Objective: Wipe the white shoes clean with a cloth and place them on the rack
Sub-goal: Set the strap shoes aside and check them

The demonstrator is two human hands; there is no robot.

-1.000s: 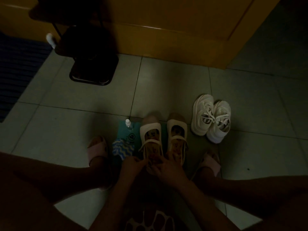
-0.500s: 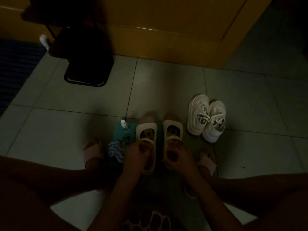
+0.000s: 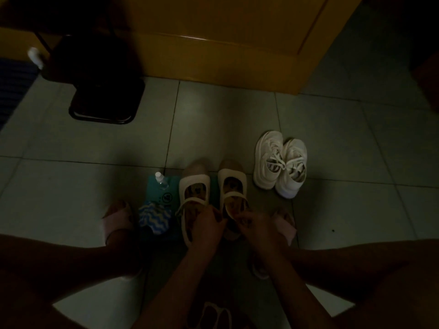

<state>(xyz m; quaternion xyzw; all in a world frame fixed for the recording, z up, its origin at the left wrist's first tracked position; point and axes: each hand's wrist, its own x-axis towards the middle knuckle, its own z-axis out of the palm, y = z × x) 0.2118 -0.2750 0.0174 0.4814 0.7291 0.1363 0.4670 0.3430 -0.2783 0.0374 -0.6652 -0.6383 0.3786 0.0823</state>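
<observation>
Two white strap shoes side by side on the grey tiled floor, toes pointing away: left strap shoe, right strap shoe. Patterned brownish insoles, one thin strap across each. Too dim to judge any dirt.

Left hand: fingers curled round heel end of left strap shoe. Right hand: fingers curled onto heel rim of right strap shoe.

Teal sheet under and left of the shoes, with a round dark logo, lettering unreadable. Small clear bottle, white cap, upright on the sheet. Blue-and-white zigzag cloth at its near edge.

To the right, apart: pair of white lace-up sneakers, touching each other.
</observation>
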